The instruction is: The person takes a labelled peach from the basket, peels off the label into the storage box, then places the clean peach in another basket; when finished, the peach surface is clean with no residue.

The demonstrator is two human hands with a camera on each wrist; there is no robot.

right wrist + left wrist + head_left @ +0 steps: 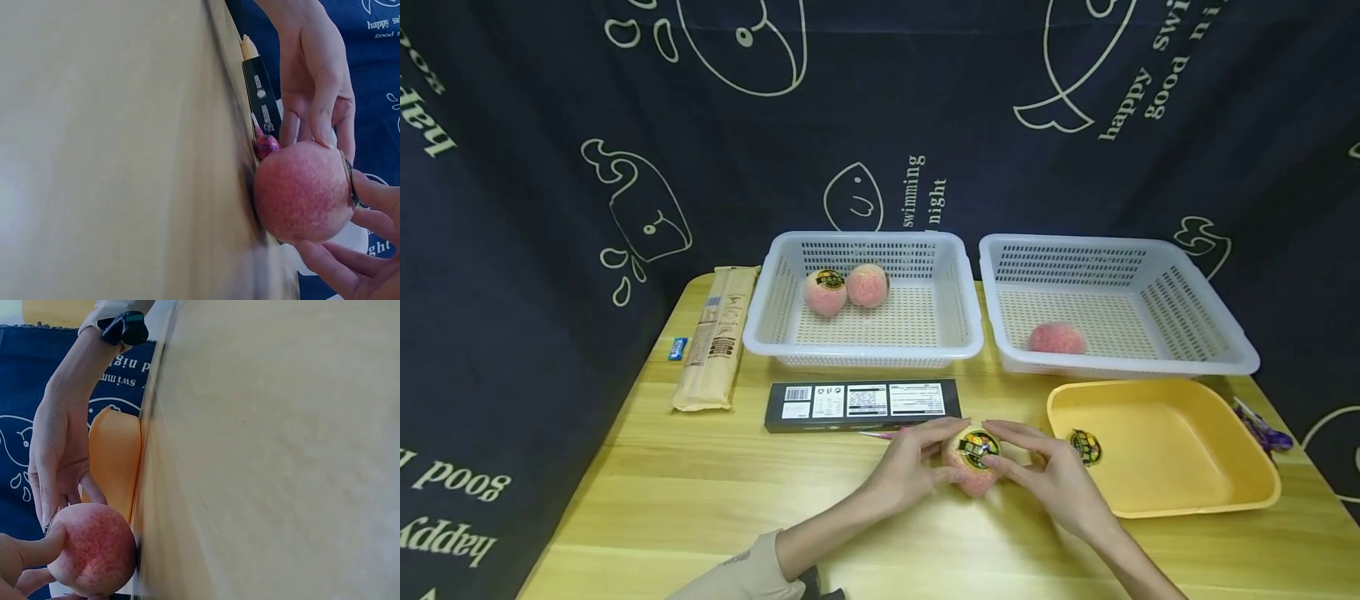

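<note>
A pink and cream peach (973, 483) is held between both hands, close above the table. A round black and gold label (977, 448) faces up on it. My left hand (913, 462) grips the peach from its left side, thumb and fingers around it. My right hand (1056, 477) holds the other side, its thumb at the label's edge and its index finger at the top. The wrist views show the peach's reddish side (94, 550), with fingers of the right hand (350, 256) under it and at the label.
Behind stand two white baskets, the left one (880, 358) with two peaches (825, 293) and the right one (1120, 365) with one. A yellow bin (1180, 442) with a label on its rim lies right. A black box (861, 406), a lollipop (266, 145) and a noodle pack (715, 342) lie about.
</note>
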